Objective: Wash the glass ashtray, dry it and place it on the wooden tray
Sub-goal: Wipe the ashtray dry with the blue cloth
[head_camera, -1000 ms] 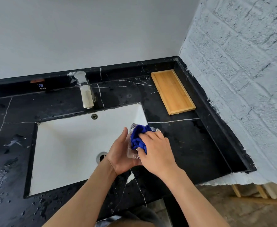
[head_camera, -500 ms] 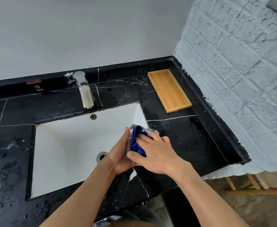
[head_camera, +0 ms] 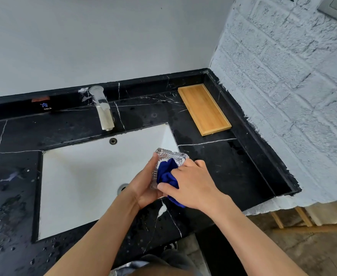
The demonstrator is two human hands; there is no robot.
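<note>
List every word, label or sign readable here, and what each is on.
"COLD": white letters on the black backsplash, left of the tap.
Blue sign above it: seemingly a Chinese character, too small to read surely.
Orange tag above that: no readable text.
Nothing else bears text.

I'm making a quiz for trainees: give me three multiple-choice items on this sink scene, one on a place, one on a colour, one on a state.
1. Where is the wooden tray?
A. in the basin
B. on the counter's far right corner
C. on the floor

2. What colour is the cloth?
A. blue
B. white
C. red

3. Is the faucet running?
A. yes
B. no
C. hidden

Key: 1 B, it lies by the brick wall; 2 A, blue cloth pressed into the glass ashtray; 3 B, no stream under the spout.
</note>
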